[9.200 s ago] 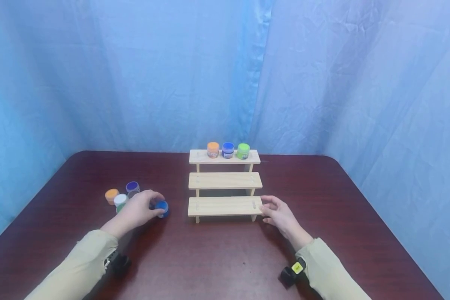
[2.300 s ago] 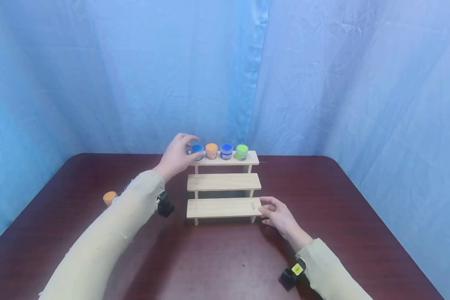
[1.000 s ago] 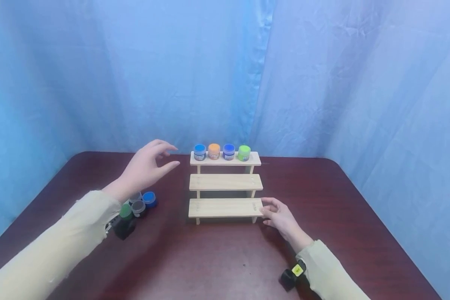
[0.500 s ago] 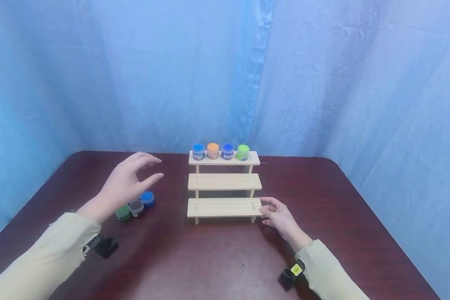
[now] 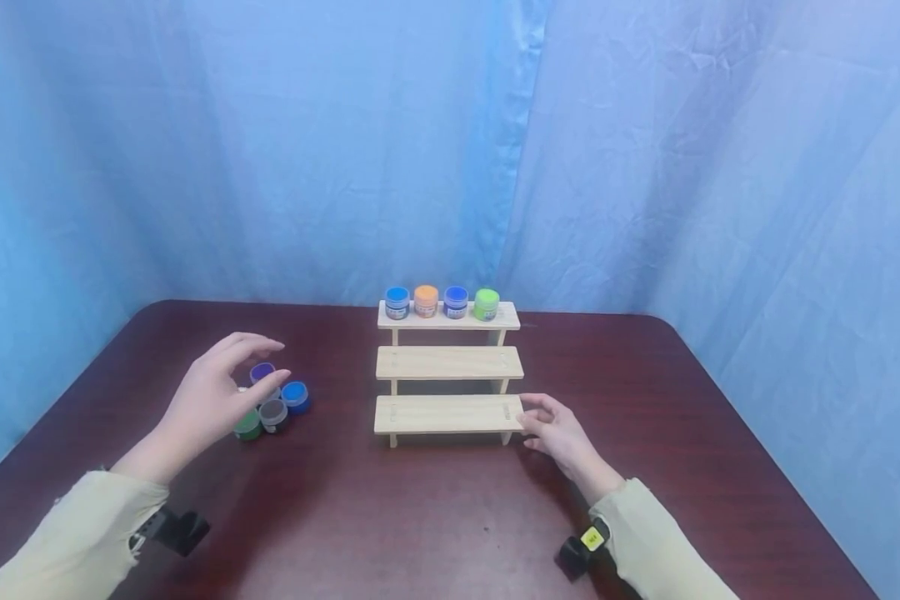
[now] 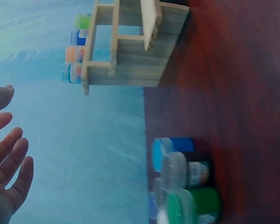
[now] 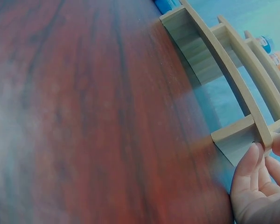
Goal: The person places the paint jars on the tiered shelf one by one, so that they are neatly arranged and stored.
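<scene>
My left hand (image 5: 206, 400) hovers with spread, relaxed fingers over a cluster of small paint jars, holding nothing. Among them are a blue-lidded jar (image 5: 295, 397), a grey-lidded one (image 5: 273, 414), a green one (image 5: 247, 425) and a purple-lidded one (image 5: 262, 372); the hand hides others. In the left wrist view its fingers (image 6: 14, 156) are apart from the jars. My right hand (image 5: 562, 437) grips the right end of the lowest step of a three-tier wooden stand (image 5: 450, 412), thumb and fingers at the board's edge in the right wrist view.
On the stand's top step a blue jar (image 5: 397, 304), an orange jar (image 5: 426, 302), a dark blue jar (image 5: 456, 303) and a light green jar (image 5: 486, 306) stand in a row. The dark red table (image 5: 420, 517) ends at a blue curtain (image 5: 307, 167).
The left hand carried a blue jar to the top step's left end, let it go, then moved back left and down over the cluster. The right hand stays at the lowest step.
</scene>
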Tool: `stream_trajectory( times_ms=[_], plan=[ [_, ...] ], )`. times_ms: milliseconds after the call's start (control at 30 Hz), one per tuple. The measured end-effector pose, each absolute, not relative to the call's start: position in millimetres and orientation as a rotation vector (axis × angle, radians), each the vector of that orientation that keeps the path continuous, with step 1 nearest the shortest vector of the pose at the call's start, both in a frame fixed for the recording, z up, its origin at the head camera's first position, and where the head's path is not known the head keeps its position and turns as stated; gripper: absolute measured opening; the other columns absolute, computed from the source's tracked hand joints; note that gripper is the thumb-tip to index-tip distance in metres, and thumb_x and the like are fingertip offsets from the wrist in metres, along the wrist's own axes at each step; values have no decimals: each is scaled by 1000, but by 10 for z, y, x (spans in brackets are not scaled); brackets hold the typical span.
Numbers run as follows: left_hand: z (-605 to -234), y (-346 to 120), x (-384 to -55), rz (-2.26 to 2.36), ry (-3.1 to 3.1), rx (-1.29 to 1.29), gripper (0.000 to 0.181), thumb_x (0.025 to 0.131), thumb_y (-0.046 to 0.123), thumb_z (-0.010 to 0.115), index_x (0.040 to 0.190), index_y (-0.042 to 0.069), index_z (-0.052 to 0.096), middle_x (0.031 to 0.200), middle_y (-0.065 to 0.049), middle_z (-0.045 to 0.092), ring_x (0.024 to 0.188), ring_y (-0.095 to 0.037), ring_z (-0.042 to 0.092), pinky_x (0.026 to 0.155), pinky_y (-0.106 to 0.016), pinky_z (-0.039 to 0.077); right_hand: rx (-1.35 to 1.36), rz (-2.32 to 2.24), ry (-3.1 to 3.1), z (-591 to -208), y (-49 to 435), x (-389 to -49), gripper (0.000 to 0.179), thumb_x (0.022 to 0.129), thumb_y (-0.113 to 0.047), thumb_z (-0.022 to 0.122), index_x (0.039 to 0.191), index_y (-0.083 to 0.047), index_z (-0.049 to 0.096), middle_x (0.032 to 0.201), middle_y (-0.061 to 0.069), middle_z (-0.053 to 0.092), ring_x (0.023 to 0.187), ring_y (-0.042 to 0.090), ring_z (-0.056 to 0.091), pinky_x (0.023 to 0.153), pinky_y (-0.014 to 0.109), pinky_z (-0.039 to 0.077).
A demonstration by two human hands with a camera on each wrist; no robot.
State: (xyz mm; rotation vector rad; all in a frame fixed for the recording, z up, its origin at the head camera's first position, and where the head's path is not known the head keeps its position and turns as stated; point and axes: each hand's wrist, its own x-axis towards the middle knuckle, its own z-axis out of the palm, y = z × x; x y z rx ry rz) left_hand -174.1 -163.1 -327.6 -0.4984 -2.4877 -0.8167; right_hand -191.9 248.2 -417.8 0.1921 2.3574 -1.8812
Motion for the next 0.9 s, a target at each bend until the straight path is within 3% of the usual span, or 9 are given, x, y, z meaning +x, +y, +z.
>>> stream_trajectory(
  times_ms=[167,467,900],
  plan=[
    [-3419,-1704,-1693,-854,-2515,-428,35,79,15,73,112,6,62,107,-11,58,96,-28,56,81,-52,50,206,-1878,2366,-4172,2480,-1914,40,91,-3,51,130,1,44,87,2,61,72,10,54,59,20,50],
    [-3685,-1813,-1650,-879,-2515,-387,38,79,10,71,114,0,60,107,-16,57,94,-31,58,80,-52,50,206,-1879,2373,-4170,2473,-1921,40,91,-2,51,130,1,44,86,0,61,71,10,53,58,20,49],
    [-3828,-1906,-1633,-915,-2641,-343,45,82,16,70,119,-2,55,112,-22,52,98,-37,56,84,-54,49,196,-1878,2371,-4175,2474,-1929,40,91,-3,50,131,1,43,85,-1,59,71,8,53,59,20,49]
  ],
)
